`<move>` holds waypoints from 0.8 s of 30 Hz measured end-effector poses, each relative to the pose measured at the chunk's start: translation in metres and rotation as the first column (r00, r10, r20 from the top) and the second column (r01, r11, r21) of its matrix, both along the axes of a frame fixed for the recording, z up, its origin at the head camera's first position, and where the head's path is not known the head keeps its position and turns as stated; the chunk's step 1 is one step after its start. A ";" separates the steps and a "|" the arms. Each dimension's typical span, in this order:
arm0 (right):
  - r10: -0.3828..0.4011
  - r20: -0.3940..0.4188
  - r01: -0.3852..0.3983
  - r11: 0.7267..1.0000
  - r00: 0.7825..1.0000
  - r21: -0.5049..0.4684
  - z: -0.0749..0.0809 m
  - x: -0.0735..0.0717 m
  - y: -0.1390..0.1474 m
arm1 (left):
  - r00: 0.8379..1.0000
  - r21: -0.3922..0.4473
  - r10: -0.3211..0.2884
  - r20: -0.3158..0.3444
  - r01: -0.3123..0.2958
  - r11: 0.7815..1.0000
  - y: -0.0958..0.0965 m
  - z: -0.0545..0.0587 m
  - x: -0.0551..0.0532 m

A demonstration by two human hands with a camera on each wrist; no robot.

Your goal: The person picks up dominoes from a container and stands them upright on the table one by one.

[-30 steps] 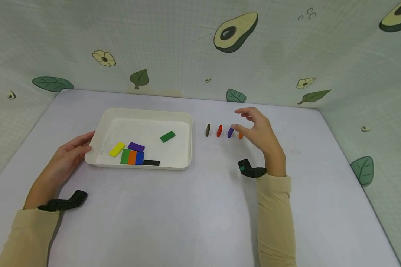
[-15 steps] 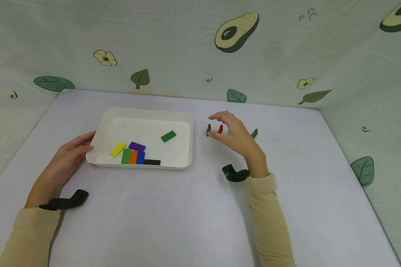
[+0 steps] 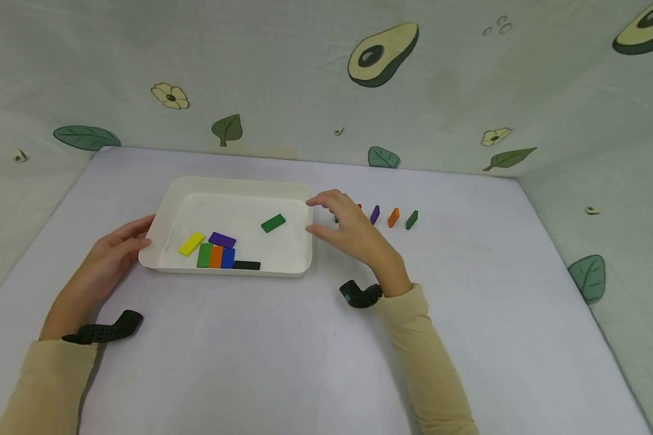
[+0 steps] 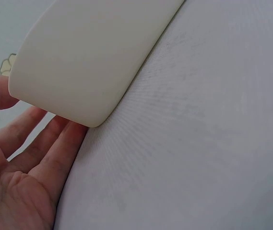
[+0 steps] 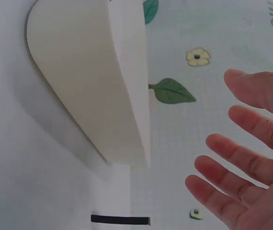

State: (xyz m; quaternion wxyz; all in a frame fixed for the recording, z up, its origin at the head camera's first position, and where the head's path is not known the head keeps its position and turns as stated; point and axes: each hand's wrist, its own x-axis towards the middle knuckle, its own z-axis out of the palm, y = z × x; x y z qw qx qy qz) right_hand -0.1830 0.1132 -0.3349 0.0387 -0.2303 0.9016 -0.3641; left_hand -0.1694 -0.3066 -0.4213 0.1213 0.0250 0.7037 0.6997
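In the head view my left hand (image 3: 111, 254) rests at the left end of a white tray (image 3: 239, 181), its fingers and thumb against the outside wall. The left wrist view has those fingers (image 4: 54, 167) fairly straight under the rim. My right hand (image 3: 348, 226) hovers at the tray's right end, thumb and fingers spread, with nothing between them. Just behind it, domino tiles stand upright in a row: a purple tile (image 3: 375, 214), an orange tile (image 3: 394, 217) and a green tile (image 3: 412, 220), with a red tile (image 3: 360, 206) and a dark tile (image 5: 121, 220) mostly hidden in the head view.
Inside the tray lie several tiles: a lone green tile (image 3: 273, 223), a yellow tile (image 3: 191, 243), a purple tile (image 3: 222, 240), and others along the front wall, ending in a black tile (image 3: 246, 266). A printed cloth (image 3: 283, 78) hangs behind the white table (image 3: 283, 350).
My right hand has moved left from above the row of standing tiles to the tray's right end, uncovering the purple, orange and green tiles. My left hand and the tray have stayed put.
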 end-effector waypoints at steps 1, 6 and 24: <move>0.009 0.007 -0.009 1.000 1.000 -0.001 -0.001 0.001 -0.003 | 1.000 -0.001 0.000 0.000 0.000 1.000 0.000 0.000 0.001; 0.048 0.023 -0.048 0.999 0.999 0.007 -0.006 0.006 -0.017 | 1.000 -0.021 0.002 0.000 -0.002 1.000 0.000 -0.001 0.002; 0.224 0.059 -0.229 0.968 0.973 0.101 -0.030 0.013 -0.071 | 1.000 -0.045 0.019 0.007 -0.019 0.999 0.001 0.001 0.001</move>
